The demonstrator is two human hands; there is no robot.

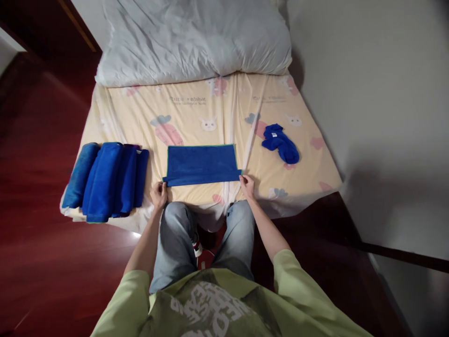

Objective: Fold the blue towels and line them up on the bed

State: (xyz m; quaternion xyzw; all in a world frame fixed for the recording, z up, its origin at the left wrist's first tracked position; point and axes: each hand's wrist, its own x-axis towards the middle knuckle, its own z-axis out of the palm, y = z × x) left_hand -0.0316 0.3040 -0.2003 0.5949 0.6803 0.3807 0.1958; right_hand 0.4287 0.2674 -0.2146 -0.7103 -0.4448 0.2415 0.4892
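A blue towel (201,160) with thin green edging lies spread flat on the bed in front of me. Its near edge is turned over into a narrow strip across the full width. My left hand (159,194) pinches the near left corner of that strip. At the opposite end, my right hand (247,186) pinches the near right corner between thumb and fingers. Left of the towel sits a row of folded or rolled blue towels (107,180), side by side. To the right lies a crumpled blue cloth (280,144) with a small white tag.
The bed (196,121) has a pale yellow sheet printed with carrots and rabbits. A puffy grey-white quilt (196,42) is heaped along its far side. A bare wall (379,103) rises on the right, and dark red floor (35,187) shows on the left.
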